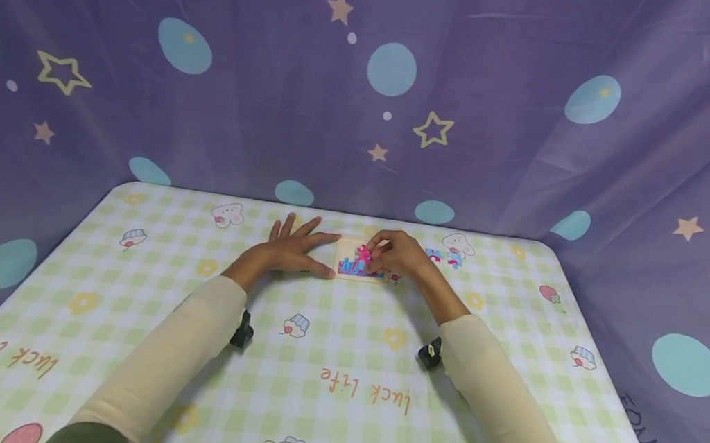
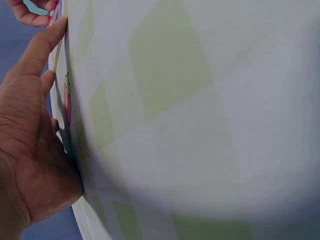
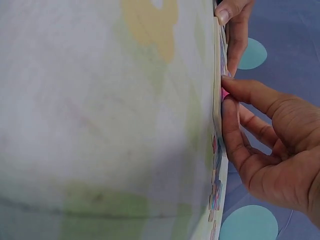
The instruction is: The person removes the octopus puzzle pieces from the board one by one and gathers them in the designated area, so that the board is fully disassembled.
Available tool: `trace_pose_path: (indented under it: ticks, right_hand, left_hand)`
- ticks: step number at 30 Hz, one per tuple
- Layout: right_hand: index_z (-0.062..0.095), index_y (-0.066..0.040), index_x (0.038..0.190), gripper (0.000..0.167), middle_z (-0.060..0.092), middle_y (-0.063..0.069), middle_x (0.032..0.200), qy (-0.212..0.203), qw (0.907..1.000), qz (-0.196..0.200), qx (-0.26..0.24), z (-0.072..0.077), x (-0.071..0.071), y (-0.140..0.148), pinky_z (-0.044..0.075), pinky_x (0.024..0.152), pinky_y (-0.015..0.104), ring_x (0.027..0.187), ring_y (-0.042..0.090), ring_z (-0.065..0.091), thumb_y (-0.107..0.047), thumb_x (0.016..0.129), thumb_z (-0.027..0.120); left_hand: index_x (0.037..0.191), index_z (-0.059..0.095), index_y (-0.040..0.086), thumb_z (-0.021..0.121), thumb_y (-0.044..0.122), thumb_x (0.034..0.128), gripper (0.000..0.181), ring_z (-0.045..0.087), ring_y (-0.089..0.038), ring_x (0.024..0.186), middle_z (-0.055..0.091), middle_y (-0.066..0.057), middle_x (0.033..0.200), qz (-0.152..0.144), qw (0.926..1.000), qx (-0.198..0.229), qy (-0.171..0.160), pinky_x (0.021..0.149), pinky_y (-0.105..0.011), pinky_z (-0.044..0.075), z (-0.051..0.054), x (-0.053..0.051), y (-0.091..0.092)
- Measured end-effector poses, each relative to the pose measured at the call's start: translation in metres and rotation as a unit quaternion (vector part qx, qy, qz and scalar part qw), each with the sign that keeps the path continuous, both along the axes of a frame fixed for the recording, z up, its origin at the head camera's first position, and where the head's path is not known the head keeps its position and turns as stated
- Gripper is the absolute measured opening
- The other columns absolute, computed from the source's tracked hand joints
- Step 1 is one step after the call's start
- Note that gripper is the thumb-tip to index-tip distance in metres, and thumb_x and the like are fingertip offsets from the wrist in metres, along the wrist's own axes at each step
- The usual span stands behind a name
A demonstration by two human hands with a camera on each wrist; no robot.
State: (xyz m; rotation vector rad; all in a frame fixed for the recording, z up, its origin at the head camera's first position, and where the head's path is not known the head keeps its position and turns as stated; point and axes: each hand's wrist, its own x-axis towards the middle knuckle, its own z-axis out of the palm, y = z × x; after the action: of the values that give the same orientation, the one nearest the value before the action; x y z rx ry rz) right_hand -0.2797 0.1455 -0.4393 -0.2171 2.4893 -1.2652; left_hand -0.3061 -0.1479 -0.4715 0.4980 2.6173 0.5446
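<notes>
A small wooden jigsaw tray point(image 1: 347, 247) lies flat on the table, its lower part filled with blue and purple pieces. My left hand point(image 1: 286, 252) has its fingers spread, with thumb and index fingertip touching the tray's left corners. Over the tray's right side, my right hand point(image 1: 401, 254) pinches a pink puzzle piece point(image 3: 225, 93) between thumb and index finger. The piece is low against the tray in the right wrist view, and the fingers hide much of it. Pink puzzle artwork point(image 1: 363, 253) shows beside those fingertips.
Two loose blue-and-pink puzzle pieces, one point(image 1: 432, 255) nearer and another point(image 1: 454, 260) farther right, lie beyond the right hand. A checked cloth point(image 1: 345, 346) covers the table. Purple curtain point(image 1: 484, 176) stands behind its back edge and along both sides.
</notes>
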Motion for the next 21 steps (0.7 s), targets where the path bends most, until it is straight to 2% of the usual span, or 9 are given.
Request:
trace_pose_path:
  ticks: [8,12,17,21]
  right_hand:
    - [0.072,-0.009,0.121,0.039,0.073,0.000,0.094,-0.015,0.9993,0.010,-0.034,0.001,0.001,0.000,0.049,0.057,0.031,0.069,0.014,0.065,-0.004,0.088,0.093]
    - [0.069,-0.008,0.121,0.038,0.072,0.000,0.091,-0.014,0.9987,0.017,-0.045,0.001,0.002,0.001,0.048,0.057,0.031,0.069,0.015,0.065,-0.006,0.090,0.092]
    - [0.067,-0.010,0.121,0.027,0.074,0.005,0.098,-0.003,0.9990,0.016,-0.042,0.001,0.004,0.000,0.051,0.059,0.032,0.076,0.019,0.070,-0.013,0.100,0.084]
    - [0.065,-0.005,0.120,0.018,0.076,0.015,0.109,0.006,0.9986,0.020,-0.049,0.001,0.004,-0.001,0.056,0.063,0.030,0.082,0.021,0.074,-0.010,0.105,0.074]
  left_hand:
    - [0.176,0.033,0.052,0.074,0.089,0.0854,0.106,-0.032,-0.049,0.172,-0.007,0.001,0.194,-0.007,0.9998,0.021,-0.001,0.134,-0.074,-0.025,0.009,0.008,-0.001]
    - [0.176,0.034,0.048,0.076,0.087,0.0854,0.107,-0.032,-0.053,0.170,-0.007,-0.005,0.194,-0.012,0.9994,0.034,-0.003,0.132,-0.076,-0.026,0.012,0.012,-0.001]
    - [0.175,0.034,0.052,0.076,0.089,0.0838,0.107,-0.032,-0.051,0.171,-0.007,-0.001,0.194,-0.010,0.9997,0.022,0.004,0.133,-0.076,-0.025,0.006,0.006,-0.001]
    - [0.174,0.034,0.056,0.076,0.090,0.0832,0.106,-0.032,-0.048,0.172,-0.008,0.004,0.193,-0.005,0.9999,0.010,0.009,0.134,-0.074,-0.024,-0.002,0.000,-0.001]
